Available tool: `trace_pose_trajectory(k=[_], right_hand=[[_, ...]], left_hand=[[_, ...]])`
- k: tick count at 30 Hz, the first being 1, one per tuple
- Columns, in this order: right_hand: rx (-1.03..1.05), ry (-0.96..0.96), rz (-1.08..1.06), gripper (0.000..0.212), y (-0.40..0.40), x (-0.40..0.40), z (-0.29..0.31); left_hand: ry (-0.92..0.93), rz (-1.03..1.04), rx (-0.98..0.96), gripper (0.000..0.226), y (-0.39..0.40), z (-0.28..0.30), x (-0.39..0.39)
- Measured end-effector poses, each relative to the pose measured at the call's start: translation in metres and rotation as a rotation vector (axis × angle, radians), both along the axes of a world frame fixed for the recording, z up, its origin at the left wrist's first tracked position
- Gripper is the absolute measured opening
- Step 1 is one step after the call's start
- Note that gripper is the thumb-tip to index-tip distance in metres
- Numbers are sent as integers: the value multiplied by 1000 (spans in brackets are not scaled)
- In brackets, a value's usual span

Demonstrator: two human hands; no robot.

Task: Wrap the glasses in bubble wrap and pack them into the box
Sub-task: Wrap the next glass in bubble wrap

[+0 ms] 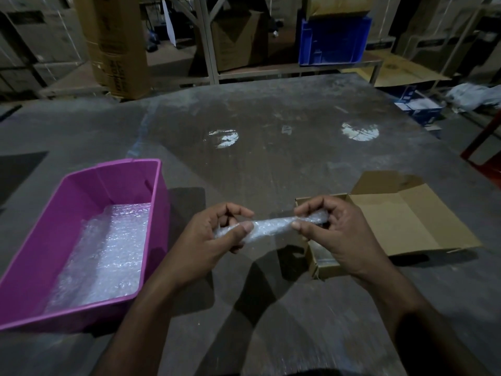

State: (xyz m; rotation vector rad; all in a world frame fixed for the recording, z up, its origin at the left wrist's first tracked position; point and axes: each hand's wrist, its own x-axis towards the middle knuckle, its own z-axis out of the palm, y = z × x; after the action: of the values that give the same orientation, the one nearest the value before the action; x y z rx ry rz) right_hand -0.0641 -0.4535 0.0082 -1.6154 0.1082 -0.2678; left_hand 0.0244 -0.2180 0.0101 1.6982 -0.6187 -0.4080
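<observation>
This is a warehouse or storeroom, dimly lit. Tall cardboard cartons [119, 44] stand stacked at the upper left of the frame, and more brown boxes [238, 39] sit on a low metal rack [208, 39] along the top centre. A blue plastic crate [334, 40] rests on that rack at the upper right, with flattened cardboard [401, 71] beside it. The large worn grey work surface [271, 158], scuffed and dusty, fills the middle of the frame, and lamps glare off it as two bright patches.
</observation>
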Motion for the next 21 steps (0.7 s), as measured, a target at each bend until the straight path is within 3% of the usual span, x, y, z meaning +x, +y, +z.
trace_pose_trajectory(k=[7,15,18,21], right_hand=[[-118,-25,34,29,3,1,4],[-270,-94,-31,27,15,-3,3],[-254,-121,-2,27,25,-6,1],[-238,-120,37,24,38,-7,-5]], left_hand=[[-18,-104,169,13,-5,-5,-7],[-197,169,359,16,-18,-9,-12],[-207,377,304,17,-25,-11,-13],[-13,419,70,10,-33,-11,-14]])
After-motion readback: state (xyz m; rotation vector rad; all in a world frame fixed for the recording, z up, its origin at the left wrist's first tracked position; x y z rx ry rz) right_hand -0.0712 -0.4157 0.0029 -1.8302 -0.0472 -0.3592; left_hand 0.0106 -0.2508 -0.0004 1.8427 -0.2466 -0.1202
